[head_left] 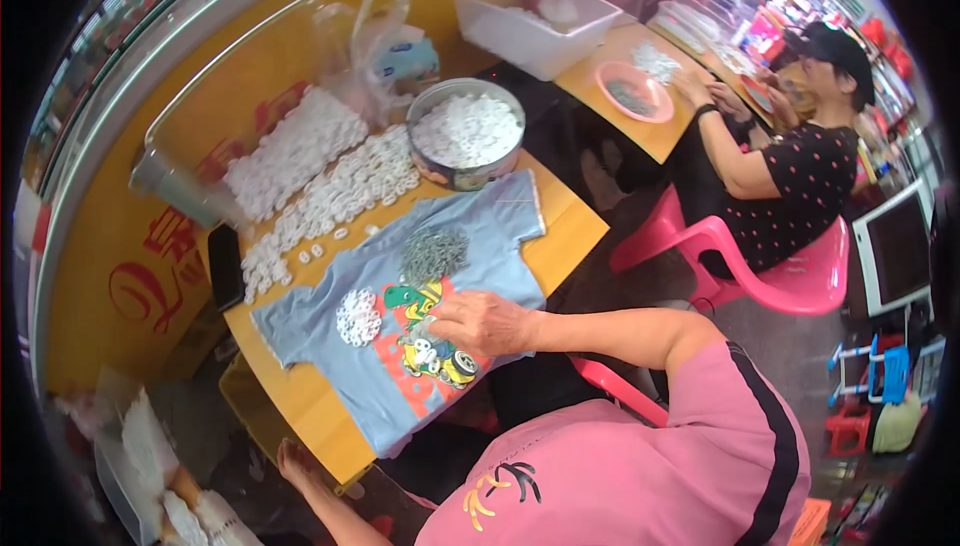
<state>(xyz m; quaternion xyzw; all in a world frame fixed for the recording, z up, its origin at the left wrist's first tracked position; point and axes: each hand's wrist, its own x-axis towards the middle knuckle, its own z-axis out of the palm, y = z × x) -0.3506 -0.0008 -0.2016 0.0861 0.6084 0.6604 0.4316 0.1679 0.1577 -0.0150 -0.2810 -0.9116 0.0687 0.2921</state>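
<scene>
1 right hand [482, 322] resting on 1 light-blue T-shirt [400, 316] spread over the near table [560, 246], fingers curled round something small; exactly what, impossible to tell. 2 heaps on the shirt: grey metal pieces [434, 252], white rings [358, 316]. Far side: 1 round tin [466, 132] full of white rings. Left hand [296, 466] low, near left, grip hidden.

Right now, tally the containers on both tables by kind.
Round metal tin: 1
Clear plastic bin: 1
Pink round tray: 1
Plastic bag: 1
Total: 4
</scene>
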